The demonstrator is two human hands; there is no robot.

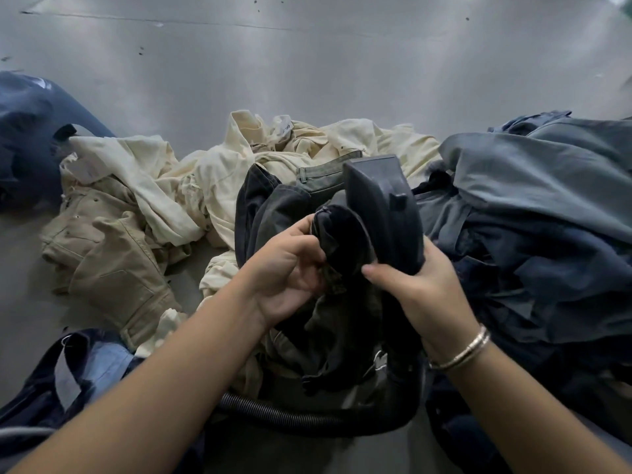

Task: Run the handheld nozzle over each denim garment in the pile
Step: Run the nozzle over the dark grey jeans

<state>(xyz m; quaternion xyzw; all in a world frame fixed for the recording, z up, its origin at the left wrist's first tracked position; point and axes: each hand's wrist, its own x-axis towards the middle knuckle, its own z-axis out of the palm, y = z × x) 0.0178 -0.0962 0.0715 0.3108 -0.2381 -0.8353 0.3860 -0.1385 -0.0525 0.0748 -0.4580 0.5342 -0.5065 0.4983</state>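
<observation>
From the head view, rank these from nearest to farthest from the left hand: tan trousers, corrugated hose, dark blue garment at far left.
1. Corrugated hose, below the left hand.
2. Tan trousers, to its left.
3. Dark blue garment, far upper left.

A wide grey metal desk [307, 63] fills the upper part of the view, smooth and dully shiny. Pale streaks of light reflect across it. A thin seam line crosses near the far edge, beside scattered small dark specks.
</observation>
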